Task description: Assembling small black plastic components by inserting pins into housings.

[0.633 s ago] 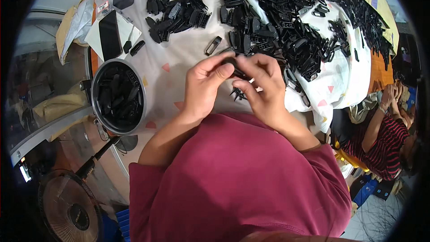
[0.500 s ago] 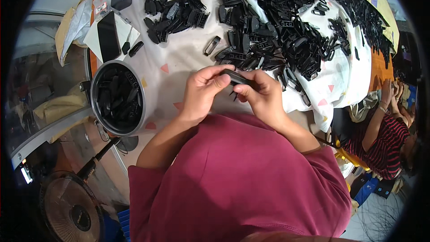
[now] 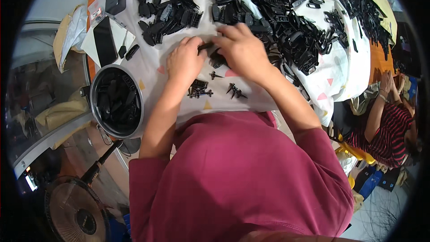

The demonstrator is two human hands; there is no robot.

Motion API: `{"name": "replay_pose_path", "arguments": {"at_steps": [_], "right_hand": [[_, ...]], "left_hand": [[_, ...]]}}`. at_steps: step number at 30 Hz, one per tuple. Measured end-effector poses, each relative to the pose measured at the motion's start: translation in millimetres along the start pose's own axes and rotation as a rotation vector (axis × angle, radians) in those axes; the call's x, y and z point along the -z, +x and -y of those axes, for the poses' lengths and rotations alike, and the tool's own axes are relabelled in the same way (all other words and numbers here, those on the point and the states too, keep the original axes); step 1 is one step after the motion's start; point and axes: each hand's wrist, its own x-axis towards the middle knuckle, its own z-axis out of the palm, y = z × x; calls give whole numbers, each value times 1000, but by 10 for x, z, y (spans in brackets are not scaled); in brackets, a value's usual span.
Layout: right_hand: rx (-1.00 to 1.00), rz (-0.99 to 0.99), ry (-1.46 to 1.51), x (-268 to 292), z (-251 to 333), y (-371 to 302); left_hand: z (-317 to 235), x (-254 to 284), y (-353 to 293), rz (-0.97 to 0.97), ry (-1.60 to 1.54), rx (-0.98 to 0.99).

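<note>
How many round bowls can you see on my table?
1: the grey-rimmed bowl, holding black pieces, left of your left hand and nearer you than the black phone. No others show.

A blk elongated pc. (image 3: pixel 205 45) is spanning the gap btwn the L hand (image 3: pixel 184 59) and R hand (image 3: pixel 242 53), its L end being gripped at the L fingertips, its long axis tilting slightly up to the R; surface detail is blurring out. A 2nd dk. pc. (image 3: pixel 217 59) is lying just below the R fingers, partly hidden, approx. outline only showing.
</note>
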Motion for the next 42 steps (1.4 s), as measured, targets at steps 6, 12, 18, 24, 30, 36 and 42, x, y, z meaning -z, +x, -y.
{"name": "replay_pose_path", "arguments": {"at_steps": [6,12,18,24,30,36,42], "right_hand": [[-40,44,138,98,-124,147],[-383,-52,519,309,-84,-53],[-316,-95,723,299,86,-152],[-530,-116,1146,403,262,-80],[-105,-238,652,520,252,-112],[-7,-168,524,605,259,-123],[59,-38,401,712,229,-159]], "left_hand": [[68,84,16,-21,-915,5],[-14,-94,-1,136,-323,35],[-254,344,-103,305,-1278,240],[-430,452,-258,81,-1339,-21],[-434,503,-264,-29,-967,-178],[-441,541,-245,-126,-810,-309],[-408,694,-264,-41,-556,-401]]}}
